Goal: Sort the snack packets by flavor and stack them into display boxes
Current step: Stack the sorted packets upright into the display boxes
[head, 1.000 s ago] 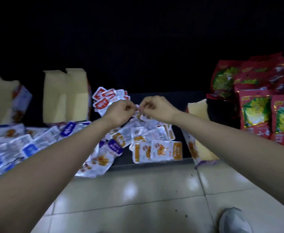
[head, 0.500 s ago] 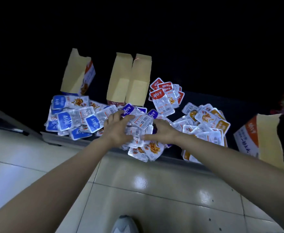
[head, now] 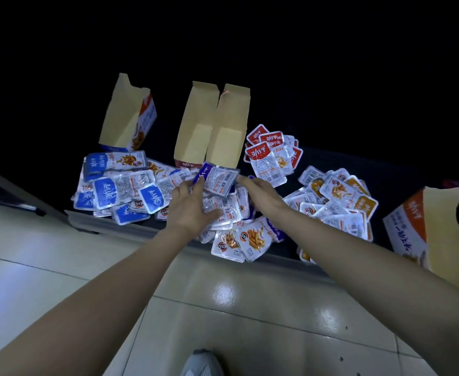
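Snack packets lie in flavor piles on a dark low ledge: blue packets [head: 114,191] at left, red packets [head: 272,156] at the back, orange packets [head: 339,202] at right, purple packets [head: 239,234] in the middle. My left hand [head: 193,204] rests on the purple pile, fingers straight, fingertips touching the left edge of the top purple packet [head: 219,180]. My right hand [head: 261,194] reaches flat to that packet's right edge. Open display boxes stand behind: a left box [head: 130,120] and a pair of middle boxes [head: 214,131].
Another display box [head: 424,229] lies at the right edge. The ledge's front rim [head: 130,226] runs diagonally above a glossy tiled floor [head: 223,308]. My shoe [head: 201,362] shows at the bottom. A dark bar [head: 11,202] lies at left.
The view swung left from the red bags to the packet piles. Both hands left a pinch at the far packets, came down onto the purple pile and then stretched their fingers toward the top packet.
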